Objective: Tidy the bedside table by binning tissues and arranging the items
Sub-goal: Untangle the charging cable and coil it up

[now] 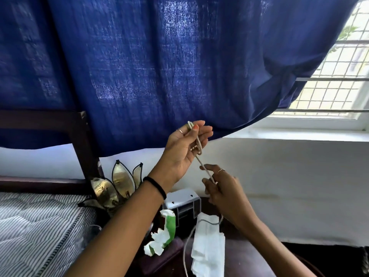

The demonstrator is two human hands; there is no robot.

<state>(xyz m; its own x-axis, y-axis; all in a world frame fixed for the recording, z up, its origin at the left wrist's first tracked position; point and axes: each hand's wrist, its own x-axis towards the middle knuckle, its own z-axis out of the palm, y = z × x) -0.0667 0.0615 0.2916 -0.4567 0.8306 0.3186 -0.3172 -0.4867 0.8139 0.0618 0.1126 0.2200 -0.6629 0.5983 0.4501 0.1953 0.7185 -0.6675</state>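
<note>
A pale cable [202, 163] stretches between both hands, raised above the dark bedside table [245, 256]. My left hand [184, 148] pinches folded loops of it between thumb and fingers. Lower right, my right hand [221, 188] holds the cable where it wraps round the fingers. The rest of the cable trails down across a flat white tissue [207, 244] lying on the table. A crumpled white-and-green tissue wrapper [162, 232] lies left of that tissue.
A small white-and-black box-shaped device [182, 204] stands at the back of the table by the wall. A gold leaf-shaped ornament [113, 184] is to its left, beside the striped mattress [34, 228]. A blue curtain [159, 66] hangs overhead; the window [337, 76] is to the right.
</note>
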